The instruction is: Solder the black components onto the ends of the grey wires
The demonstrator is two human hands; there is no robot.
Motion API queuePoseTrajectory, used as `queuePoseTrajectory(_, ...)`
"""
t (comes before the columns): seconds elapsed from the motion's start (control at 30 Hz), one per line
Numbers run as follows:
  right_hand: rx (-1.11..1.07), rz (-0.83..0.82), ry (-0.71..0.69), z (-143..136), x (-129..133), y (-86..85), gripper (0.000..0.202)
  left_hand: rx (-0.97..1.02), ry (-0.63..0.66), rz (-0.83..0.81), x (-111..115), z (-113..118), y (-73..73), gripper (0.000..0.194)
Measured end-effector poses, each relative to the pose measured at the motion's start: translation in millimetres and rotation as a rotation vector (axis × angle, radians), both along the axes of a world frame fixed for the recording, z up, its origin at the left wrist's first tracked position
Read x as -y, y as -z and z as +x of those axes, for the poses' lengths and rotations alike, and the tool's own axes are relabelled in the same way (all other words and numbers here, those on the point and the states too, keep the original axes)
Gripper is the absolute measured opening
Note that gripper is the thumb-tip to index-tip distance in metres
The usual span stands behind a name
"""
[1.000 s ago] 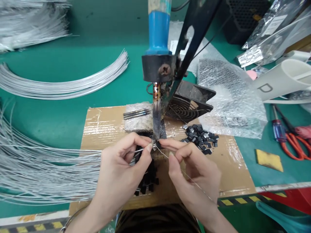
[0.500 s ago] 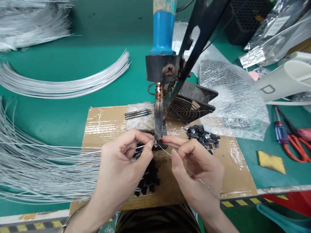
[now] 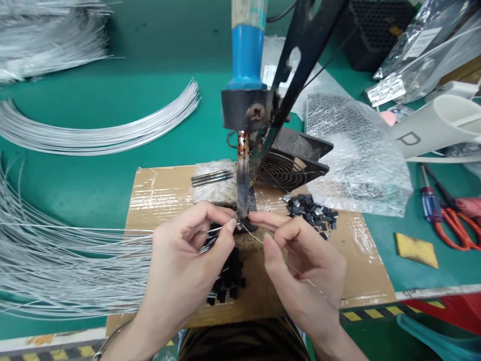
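Note:
A soldering iron (image 3: 247, 55) with a blue handle is clamped tip down in a black metal stand (image 3: 296, 75). Just left of its tip, my left hand (image 3: 188, 260) is closed in a pinch on a thin grey-white cable (image 3: 215, 229). The small metal end at the cable is partly hidden by my fingertips. My right hand (image 3: 302, 265) grips a fine strand of solder wire (image 3: 252, 233) between thumb and fingers, its front end near the iron's tip. Below my left hand lies a heap of black-ended cables (image 3: 227, 286).
Under the work lies a cardboard sheet (image 3: 356, 250) with small black parts (image 3: 311, 210) on it. Behind them stands a fan (image 3: 289, 165). Loose cables (image 3: 75, 271) spread at left, with a curved bundle (image 3: 112, 135) above. Orange-handled scissors (image 3: 453, 230) and a yellow sponge (image 3: 416, 249) lie at right.
The whole view has shifted slightly, with the iron and stand now a little further left in the picture. Both hands keep their pinches at the tip, almost unmoved.

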State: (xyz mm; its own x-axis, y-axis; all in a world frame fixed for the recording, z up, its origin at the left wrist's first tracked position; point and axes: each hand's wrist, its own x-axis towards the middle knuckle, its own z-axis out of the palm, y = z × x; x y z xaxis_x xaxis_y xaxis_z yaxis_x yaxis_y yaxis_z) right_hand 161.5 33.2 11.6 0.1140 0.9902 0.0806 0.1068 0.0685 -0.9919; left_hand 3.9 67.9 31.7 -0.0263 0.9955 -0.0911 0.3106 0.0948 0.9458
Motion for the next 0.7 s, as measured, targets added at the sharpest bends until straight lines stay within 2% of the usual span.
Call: queuePoseTrajectory(0.7, -0.012, 0.027, 0.011, -2.9, 2.0, 5.2, 0.024, 0.036, -0.011, 0.028, -0.6, 0.3, -0.3, 0.015)
